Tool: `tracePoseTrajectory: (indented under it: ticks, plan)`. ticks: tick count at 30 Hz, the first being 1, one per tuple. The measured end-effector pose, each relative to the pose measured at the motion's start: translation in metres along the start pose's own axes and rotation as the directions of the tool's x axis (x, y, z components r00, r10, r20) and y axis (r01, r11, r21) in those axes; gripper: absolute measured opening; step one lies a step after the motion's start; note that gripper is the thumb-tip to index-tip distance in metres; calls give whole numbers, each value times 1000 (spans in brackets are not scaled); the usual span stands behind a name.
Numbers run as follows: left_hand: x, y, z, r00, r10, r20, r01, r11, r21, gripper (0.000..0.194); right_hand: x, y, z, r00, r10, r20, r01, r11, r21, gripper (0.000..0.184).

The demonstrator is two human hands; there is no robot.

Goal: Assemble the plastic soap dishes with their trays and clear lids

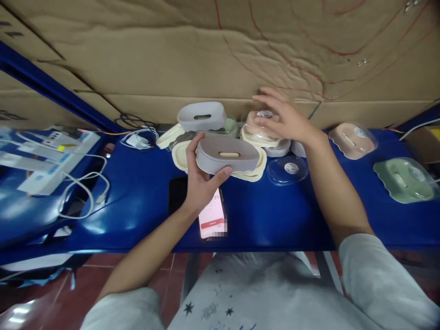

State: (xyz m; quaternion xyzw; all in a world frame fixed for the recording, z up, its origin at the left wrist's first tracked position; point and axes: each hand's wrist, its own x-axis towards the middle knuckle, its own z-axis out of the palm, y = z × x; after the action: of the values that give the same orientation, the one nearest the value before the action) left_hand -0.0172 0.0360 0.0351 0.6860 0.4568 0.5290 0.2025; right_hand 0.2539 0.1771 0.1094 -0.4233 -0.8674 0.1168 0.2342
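Observation:
My left hand (202,183) is closed round the left end of a grey oval soap box (228,156) with a slot in its top, held above the pile. My right hand (280,117) has its fingers spread, over a peach soap dish with a clear lid (256,123); whether it touches the lid I cannot tell. Beneath lie cream scalloped trays (259,172). Behind the held box sits a second grey slotted box (201,114). Next to the pile lies a loose clear lid (288,171) with a round sticker.
Right of my arm are a peach lidded dish (354,140) and a green one (404,180). A lit phone (211,217) lies near the front edge, beside a dark one. Power strips (58,160) and white cables fill the left. A cardboard wall (172,59) rises behind the blue table (271,220).

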Motion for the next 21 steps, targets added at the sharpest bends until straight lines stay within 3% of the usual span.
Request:
tracePoseTrajectory:
  ticks: [3,5,8,11,17,21]
  plan:
    - [-3,0,1,999,-42,27,42,999,-2,83,-9,-27,-7,997,-81,-9,82,991,109,45]
    - [-5,-3,3,997,-70,45,72,997,-29,82,-17,-48,-11,975,-193,109,166,961,220,42]
    - [-6,-9,7,991,-119,60,127,978,-163,84,-24,-72,-7,905,-327,273,244,923,296,44]
    - [-3,-15,9,979,-193,72,206,920,-334,93,-25,-83,0,876,-369,310,280,913,296,35]
    - [4,-11,8,922,-361,141,362,676,-642,86,-25,-82,5,907,-352,230,301,925,232,34]
    - [3,-7,7,918,-359,167,375,650,-661,88,-26,-87,0,948,-267,174,246,960,133,34]
